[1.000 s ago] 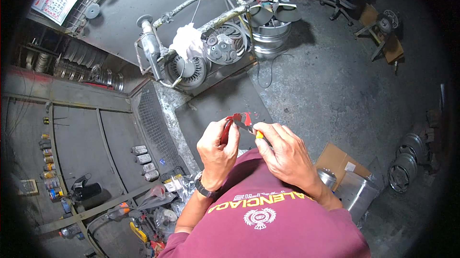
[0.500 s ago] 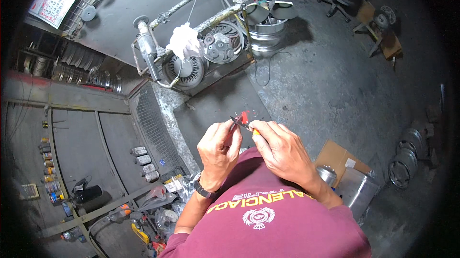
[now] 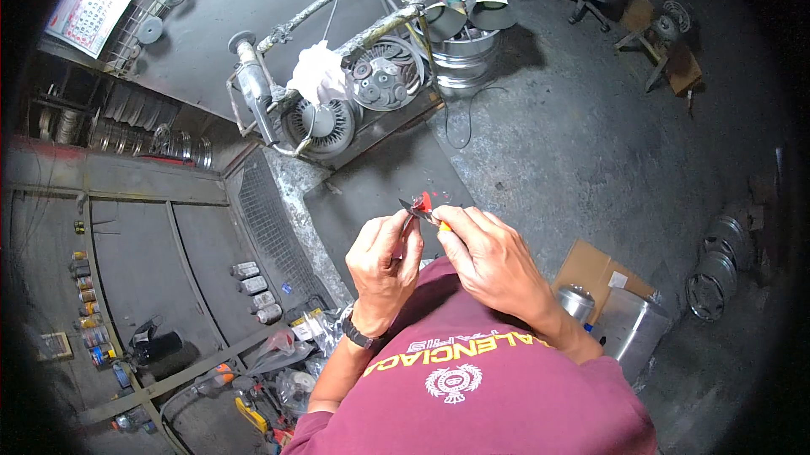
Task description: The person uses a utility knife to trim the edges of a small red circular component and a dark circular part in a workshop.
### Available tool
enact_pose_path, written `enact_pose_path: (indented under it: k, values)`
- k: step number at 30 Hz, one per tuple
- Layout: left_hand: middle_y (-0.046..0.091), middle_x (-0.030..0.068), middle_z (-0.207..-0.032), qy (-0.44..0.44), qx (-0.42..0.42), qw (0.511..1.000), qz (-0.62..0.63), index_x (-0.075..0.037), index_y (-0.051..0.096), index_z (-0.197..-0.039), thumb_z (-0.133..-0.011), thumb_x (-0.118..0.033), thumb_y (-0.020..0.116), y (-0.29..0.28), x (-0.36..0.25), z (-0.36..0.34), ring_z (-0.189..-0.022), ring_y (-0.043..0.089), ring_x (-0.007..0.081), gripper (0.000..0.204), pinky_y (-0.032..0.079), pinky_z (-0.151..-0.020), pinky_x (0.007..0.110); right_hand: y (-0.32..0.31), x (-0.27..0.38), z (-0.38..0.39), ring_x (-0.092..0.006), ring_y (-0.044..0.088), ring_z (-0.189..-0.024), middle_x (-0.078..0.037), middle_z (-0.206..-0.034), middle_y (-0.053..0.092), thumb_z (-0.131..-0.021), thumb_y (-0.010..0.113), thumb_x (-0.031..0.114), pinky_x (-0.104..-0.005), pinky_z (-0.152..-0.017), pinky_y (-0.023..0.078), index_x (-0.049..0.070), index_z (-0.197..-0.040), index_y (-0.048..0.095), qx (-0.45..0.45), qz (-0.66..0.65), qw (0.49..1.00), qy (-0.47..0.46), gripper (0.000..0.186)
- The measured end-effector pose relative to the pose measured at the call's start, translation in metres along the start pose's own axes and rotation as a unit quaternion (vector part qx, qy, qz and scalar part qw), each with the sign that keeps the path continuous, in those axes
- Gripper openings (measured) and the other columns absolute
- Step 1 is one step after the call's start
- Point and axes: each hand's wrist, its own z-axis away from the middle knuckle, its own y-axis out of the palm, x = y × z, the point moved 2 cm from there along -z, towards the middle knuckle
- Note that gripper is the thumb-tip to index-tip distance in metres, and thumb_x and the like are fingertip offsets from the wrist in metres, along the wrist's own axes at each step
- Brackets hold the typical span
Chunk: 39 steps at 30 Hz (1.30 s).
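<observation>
In front of my chest, both hands are close together. My right hand (image 3: 488, 252) is closed around a cutter knife with a yellow handle (image 3: 444, 226). Its dark blade (image 3: 417, 209) points left, over the fingertips of my left hand (image 3: 380, 262). Those fingers are pinched together; a small dark piece seems to be between them, too hidden to name. A dark watch (image 3: 358, 335) is on my left wrist. Just beyond the blade shows a red patch (image 3: 426, 199) with small red flecks about it; I cannot tell whether it is held or lies below.
Ahead, a metal-framed stand (image 3: 371, 46) carries a grinder (image 3: 256, 88), a white cloth (image 3: 319, 75) and discs. A wheel rim (image 3: 462, 58) stands beside it. Cans (image 3: 93, 337) line the left. A cardboard box (image 3: 591, 273) and silver containers (image 3: 629, 320) stand right; more rims (image 3: 713, 278) lie farther right.
The whole view has shifted slightly. My right hand and the knife have moved a little to the left and away from me; both hands keep their grip.
</observation>
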Motion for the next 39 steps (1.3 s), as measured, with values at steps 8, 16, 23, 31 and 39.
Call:
enact_pose_path:
  k: [8, 16, 23, 31, 39]
  values:
    - [0.072, 0.0128, -0.09, -0.04, -0.017, 0.999, 0.014, 0.002, 0.076, -0.112, -0.094, 0.0, 0.079, -0.003, 0.001, 0.002, -0.073, 0.069, 0.0223, 0.018, 0.053, -0.067, 0.032, 0.003, 0.0, 0.004, -0.0394, 0.067, -0.088, -0.016, -0.102, 0.069, -0.106, 0.064, 0.015, -0.0494, -0.082, 0.055, 0.005, -0.127, 0.064, 0.012, -0.018, 1.0, 0.006, 0.023]
    - [0.073, 0.0126, -0.09, -0.026, -0.009, 1.0, -0.004, 0.0, 0.076, -0.116, -0.092, 0.002, 0.08, -0.008, 0.001, 0.004, -0.07, 0.068, 0.0192, 0.024, 0.054, -0.063, 0.032, 0.003, 0.001, 0.006, -0.0393, 0.068, -0.089, -0.016, -0.104, 0.07, -0.105, 0.064, 0.015, -0.0494, -0.082, 0.056, 0.005, -0.126, 0.064, 0.007, -0.014, 1.0, 0.011, 0.023]
    - [0.073, 0.0126, -0.092, -0.051, -0.005, 0.999, 0.003, 0.0, 0.076, -0.115, -0.095, -0.002, 0.079, -0.007, -0.001, 0.007, -0.076, 0.07, 0.0203, 0.02, 0.054, -0.07, 0.032, 0.006, -0.001, 0.005, -0.0406, 0.068, -0.089, -0.017, -0.102, 0.07, -0.106, 0.062, 0.015, -0.0497, -0.082, 0.055, 0.005, -0.128, 0.063, 0.014, -0.031, 0.999, 0.002, 0.024]
    - [0.073, 0.0126, -0.092, -0.034, -0.022, 0.999, 0.005, -0.001, 0.077, -0.118, -0.094, 0.0, 0.08, -0.009, 0.004, 0.005, -0.071, 0.068, 0.0194, 0.024, 0.052, -0.063, 0.032, 0.001, 0.001, 0.008, -0.0408, 0.069, -0.088, -0.016, -0.101, 0.071, -0.106, 0.063, 0.015, -0.0504, -0.082, 0.056, 0.006, -0.127, 0.063, 0.016, -0.029, 0.999, 0.011, 0.023]
    - [0.075, 0.0131, -0.095, 0.006, -0.002, 1.0, 0.011, 0.0, 0.077, -0.118, -0.097, -0.002, 0.078, -0.004, 0.005, 0.006, -0.08, 0.073, 0.0217, 0.021, 0.055, -0.072, 0.032, 0.007, -0.006, -0.002, -0.043, 0.07, -0.093, -0.019, -0.104, 0.071, -0.107, 0.062, 0.016, -0.0511, -0.084, 0.056, 0.005, -0.126, 0.063, 0.005, -0.07, 0.997, 0.02, 0.022]
